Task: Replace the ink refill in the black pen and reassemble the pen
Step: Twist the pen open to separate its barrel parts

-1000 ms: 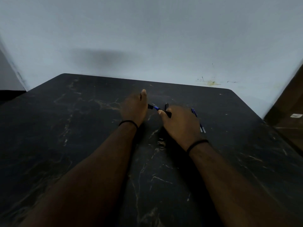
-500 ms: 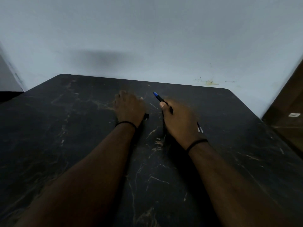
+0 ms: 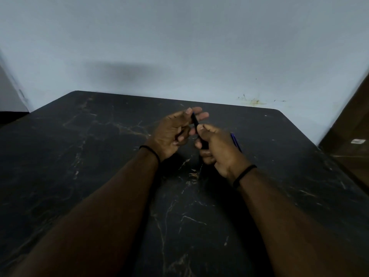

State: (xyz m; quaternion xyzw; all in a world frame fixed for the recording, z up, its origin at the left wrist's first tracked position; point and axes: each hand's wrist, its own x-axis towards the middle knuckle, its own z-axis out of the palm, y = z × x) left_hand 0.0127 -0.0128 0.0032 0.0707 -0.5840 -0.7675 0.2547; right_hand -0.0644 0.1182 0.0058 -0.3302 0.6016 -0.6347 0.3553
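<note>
A dark marble-look table fills the lower view, black with pale gold and white veins running across it, its far corners rounded. Right behind the table stands a plain pale blue-grey wall, dimly lit, with a soft dark shadow above the table's far edge. A small yellowish stain marks the wall above the table's far right corner. Right of the table, a brown wooden surface shows.

Two bare forearms, thin black band on each wrist
</note>
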